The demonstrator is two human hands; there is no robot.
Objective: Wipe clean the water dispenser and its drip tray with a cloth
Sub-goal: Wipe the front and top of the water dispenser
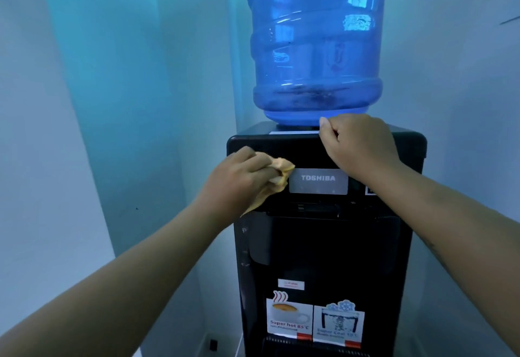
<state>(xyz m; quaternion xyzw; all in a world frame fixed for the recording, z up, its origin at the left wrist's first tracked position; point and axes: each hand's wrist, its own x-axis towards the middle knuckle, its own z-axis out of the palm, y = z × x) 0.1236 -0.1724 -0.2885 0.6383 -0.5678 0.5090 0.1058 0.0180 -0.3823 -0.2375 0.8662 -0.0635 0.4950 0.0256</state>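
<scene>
Pressing cloth against upright dispenser, left hand.

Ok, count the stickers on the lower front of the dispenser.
3. A small white sticker sits highest; below it the hot-cup sticker on the left and the cold sticker on the right, side by side. The frame's bottom edge may hide more.

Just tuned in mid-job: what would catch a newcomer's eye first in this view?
The big blue water bottle fills the top centre, seated on the black dispenser. Just below, the left hand presses a yellowish cloth against the dispenser's upper front, beside the grey Toshiba panel, while the right hand rests curled on its top edge.
</scene>
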